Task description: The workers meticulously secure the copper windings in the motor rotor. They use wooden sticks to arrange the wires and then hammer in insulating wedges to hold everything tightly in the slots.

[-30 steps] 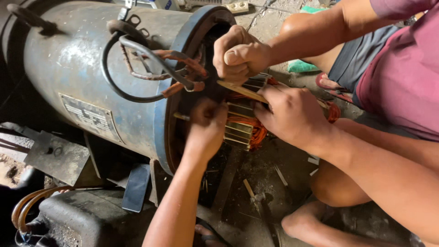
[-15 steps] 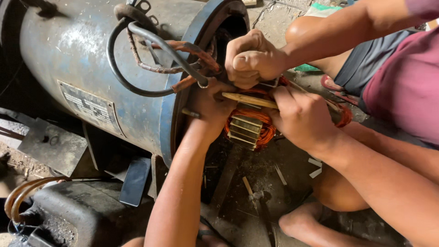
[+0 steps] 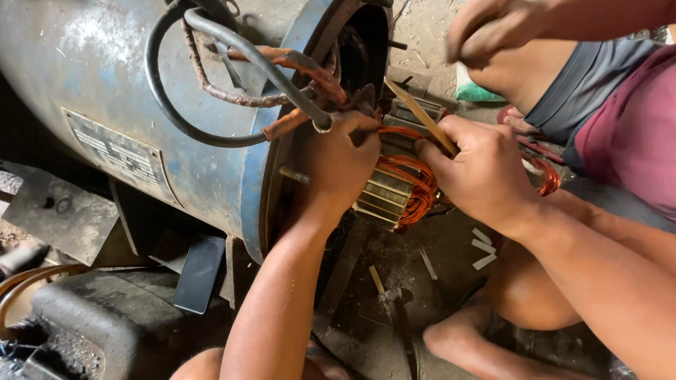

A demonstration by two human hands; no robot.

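Note:
A big blue motor housing (image 3: 141, 105) lies on its side with its open end facing right. Copper winding (image 3: 412, 176) loops over a slotted metal core (image 3: 384, 197) at that opening. My left hand (image 3: 341, 158) reaches up from below, its fingers curled on the winding at the housing rim. My right hand (image 3: 479, 172) grips a thin wooden stick (image 3: 415, 112), whose tip is pushed into the coil. Another person's fist (image 3: 493, 28) hovers above, apart from the stick.
Black cable (image 3: 232, 49) and brown-sleeved leads (image 3: 303, 67) loop across the housing top. A dark flat phone-like slab (image 3: 199, 273) leans under the motor. A hammer (image 3: 394, 302) and white paper strips (image 3: 482, 246) lie on the dirty floor. The other person squats at right.
The other person's fist has lifted off the stick, up and to the right. My hands stay on the winding and the stick, and the view has come closer.

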